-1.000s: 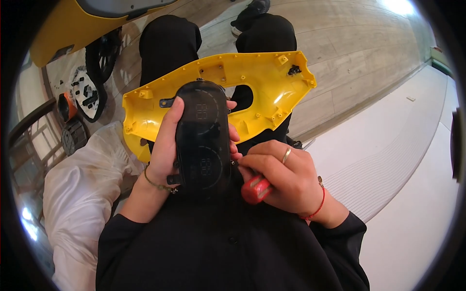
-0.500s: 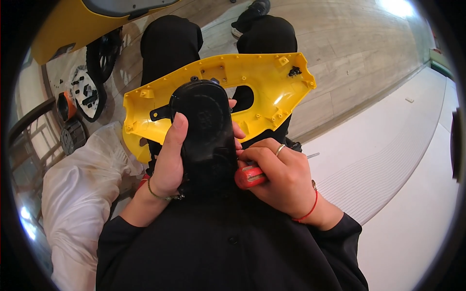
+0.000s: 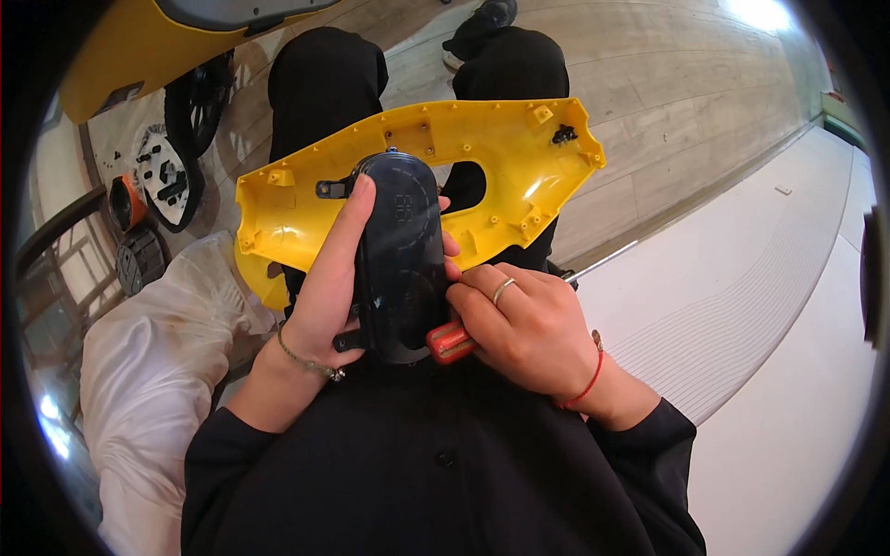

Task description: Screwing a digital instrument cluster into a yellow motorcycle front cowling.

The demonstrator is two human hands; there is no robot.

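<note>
My left hand (image 3: 326, 287) grips a black, rounded instrument display (image 3: 404, 250), its thumb along the left edge and fingertips showing at the right edge. Mounting tabs stick out on the display's left side, and its glossy face is turned up. In my right hand (image 3: 528, 320), close beside the display's lower right, is a screwdriver (image 3: 451, 343) with a red handle. Its metal shaft points up and right, away from the display. Under both hands, a yellow plastic shell (image 3: 315, 206) lies across my lap, hollow side up. Small black screws (image 3: 564, 135) sit in its right end.
To the right stands a white ribbed surface (image 3: 723, 306). White cloth or plastic sheeting (image 3: 158, 371) lies at the left. Beyond it are a white tray (image 3: 153, 162) of black parts and an orange-and-black round part (image 3: 125, 204). A yellow body (image 3: 139, 56) fills the upper left.
The display has tilted and shifted slightly right, so its face and lower tab now show. My right hand has moved a little left, and more of the screwdriver's shaft is visible.
</note>
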